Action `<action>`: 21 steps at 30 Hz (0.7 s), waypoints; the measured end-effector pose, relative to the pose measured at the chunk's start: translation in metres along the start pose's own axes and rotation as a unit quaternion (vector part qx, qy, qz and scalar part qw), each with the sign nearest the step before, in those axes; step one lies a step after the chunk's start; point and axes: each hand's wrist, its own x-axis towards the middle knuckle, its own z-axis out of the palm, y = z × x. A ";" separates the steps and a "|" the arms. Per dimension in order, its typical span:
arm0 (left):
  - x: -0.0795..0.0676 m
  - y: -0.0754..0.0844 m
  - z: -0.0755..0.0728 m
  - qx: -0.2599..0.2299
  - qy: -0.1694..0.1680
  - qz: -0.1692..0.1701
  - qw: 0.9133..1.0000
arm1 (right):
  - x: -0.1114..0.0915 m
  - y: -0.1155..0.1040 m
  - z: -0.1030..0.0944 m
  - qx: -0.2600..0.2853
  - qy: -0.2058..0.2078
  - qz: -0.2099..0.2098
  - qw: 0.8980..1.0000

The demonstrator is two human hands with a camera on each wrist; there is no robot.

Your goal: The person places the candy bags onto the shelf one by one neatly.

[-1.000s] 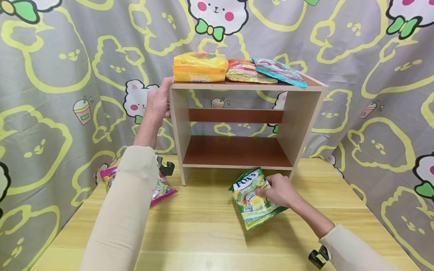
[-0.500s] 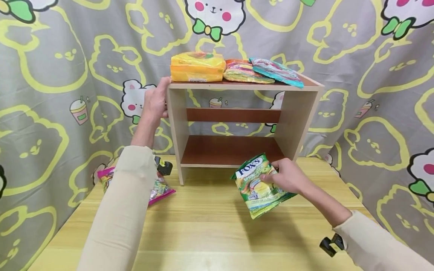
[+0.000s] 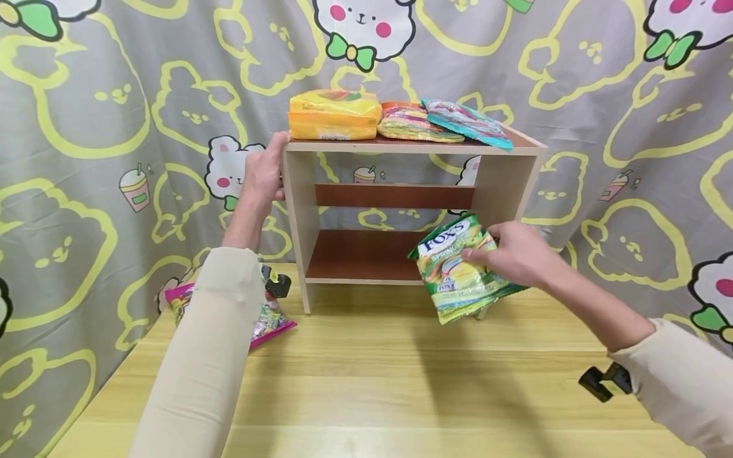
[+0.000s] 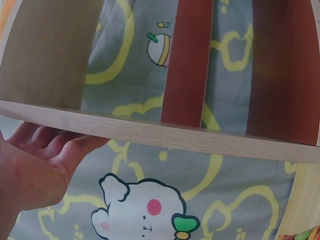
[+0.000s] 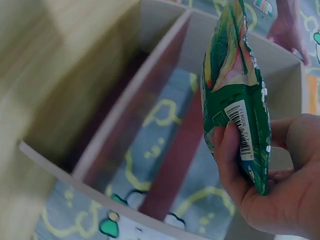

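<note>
My right hand (image 3: 518,254) pinches a green Fox's candy bag (image 3: 458,270) by its right side, thumb on the printed front. The bag hangs tilted above the table, in front of the shelf's right half; the right wrist view shows its barcode (image 5: 240,130). At the upper left of the small wooden shelf (image 3: 300,229), my left hand (image 3: 263,172) rests against the outer side panel. In the left wrist view its fingers (image 4: 75,147) lie against that panel, their tips partly hidden. A yellow pack (image 3: 335,116), an orange-yellow packet (image 3: 415,124) and a turquoise packet (image 3: 472,124) lie on the shelf top.
A pink-edged candy bag (image 3: 272,321) lies on the wooden table (image 3: 343,394) at the left, partly behind my left sleeve. The shelf has a brown lower board (image 3: 366,254) and a back rail (image 3: 395,196). A patterned curtain (image 3: 189,114) surrounds the table.
My right hand has lifted the green candy bag up and to the right, from near the table to the lower board's height. My left hand stays at the shelf's side.
</note>
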 end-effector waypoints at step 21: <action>-0.001 0.002 0.000 -0.005 0.001 -0.008 1.000 | 0.001 -0.012 -0.118 -0.040 0.051 0.061 0.996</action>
